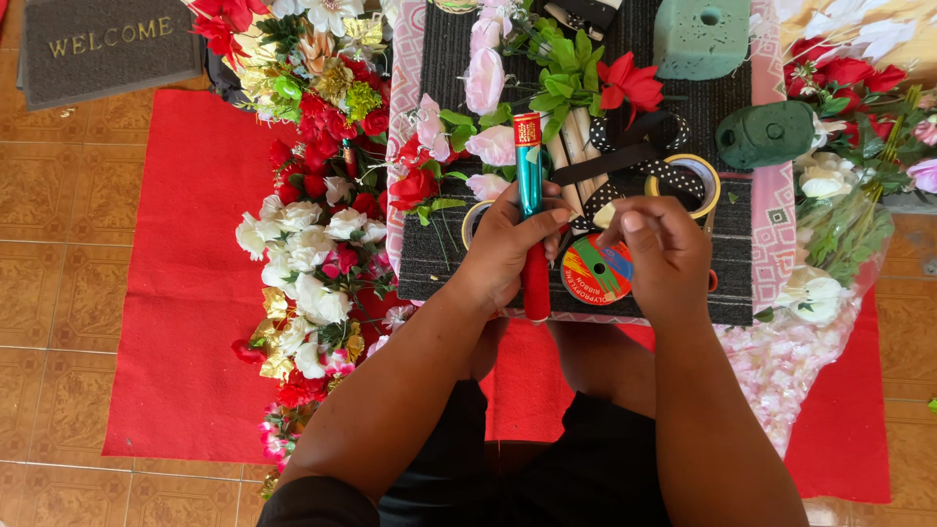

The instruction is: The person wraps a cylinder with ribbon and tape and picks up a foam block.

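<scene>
My left hand (508, 249) grips an upright stick-shaped tool (530, 210) with a red lower handle, a teal middle and a red top. My right hand (664, 249) is beside it with fingers curled, thumb and fingertips pinched close to the tool; what they pinch is too small to tell. Under the hands lies a ribbon spool (595, 270) with a red, green and yellow label. Behind them lie wooden sticks with black dotted ribbon (634, 151) and a roll of tape (695, 176) on a dark mat (732, 283).
Heaps of red, white and pink artificial flowers (312, 234) lie at the left on a red cloth (185, 293). Two green foam blocks (766, 134) sit at the back right. More flowers in clear wrap (839, 234) are at the right. A doormat (107, 44) is at the top left.
</scene>
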